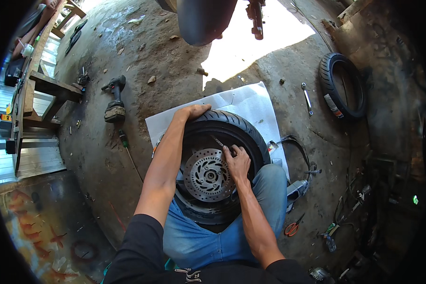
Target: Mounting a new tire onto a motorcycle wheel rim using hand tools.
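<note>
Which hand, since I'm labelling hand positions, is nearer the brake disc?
The right hand: it overlaps the upper right edge of the brake disc in this view. The left hand is farther off, at the tire's upper left.

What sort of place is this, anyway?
Probably a motorcycle repair workshop, judging by the black-tyred wheel with its silver, perforated metal brake disc, the loose black rubber tyre to the right, and the dark cordless power tool to the left.

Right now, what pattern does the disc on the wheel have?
Small holes ringing dark slots; the disc shows best in the head view.
</note>
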### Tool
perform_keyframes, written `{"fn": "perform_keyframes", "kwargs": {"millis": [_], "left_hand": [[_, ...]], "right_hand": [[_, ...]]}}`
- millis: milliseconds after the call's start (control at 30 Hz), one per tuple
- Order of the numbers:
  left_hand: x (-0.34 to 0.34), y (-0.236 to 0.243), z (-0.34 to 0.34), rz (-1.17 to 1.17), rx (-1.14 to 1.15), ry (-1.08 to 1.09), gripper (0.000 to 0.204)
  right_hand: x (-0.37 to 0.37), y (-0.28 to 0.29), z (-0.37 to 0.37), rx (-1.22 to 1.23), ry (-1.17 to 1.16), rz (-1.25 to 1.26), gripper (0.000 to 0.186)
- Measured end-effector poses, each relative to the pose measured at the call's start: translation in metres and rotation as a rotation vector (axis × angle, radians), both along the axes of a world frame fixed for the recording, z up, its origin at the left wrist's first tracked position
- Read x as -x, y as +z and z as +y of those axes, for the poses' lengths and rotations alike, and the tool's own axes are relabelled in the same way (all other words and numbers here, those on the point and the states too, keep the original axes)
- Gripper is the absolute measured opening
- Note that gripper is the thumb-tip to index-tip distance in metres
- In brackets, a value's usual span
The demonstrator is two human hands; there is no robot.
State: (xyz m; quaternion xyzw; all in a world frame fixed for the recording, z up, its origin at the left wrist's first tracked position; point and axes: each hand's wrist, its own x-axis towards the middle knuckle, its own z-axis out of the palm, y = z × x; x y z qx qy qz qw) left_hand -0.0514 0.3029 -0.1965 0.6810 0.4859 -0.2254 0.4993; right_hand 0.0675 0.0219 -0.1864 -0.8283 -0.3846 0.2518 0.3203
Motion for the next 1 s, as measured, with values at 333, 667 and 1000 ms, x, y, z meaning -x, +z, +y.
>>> {"fn": "perform_keyframes", "kwargs": {"millis": [333,667,1000], "left_hand": [[0.01,-0.023,0.008,-0.034,0.015,-0.002,0.078],[0.0,-0.023,0.006,-0.069,-0.008,-0.041,0.068],[0.023,0.019,-0.077,-0.525,-0.792,0.7,0.03]], "right_hand": [[0.059,0.037,-0.001,-0.298,0.137,0.063,0.02],[0.052,0.058,0.025,-0.598,0.018,-0.099,0.021],[0.04,0.096,0.097,-0.784,-0.033,-0.108,0.02]]}}
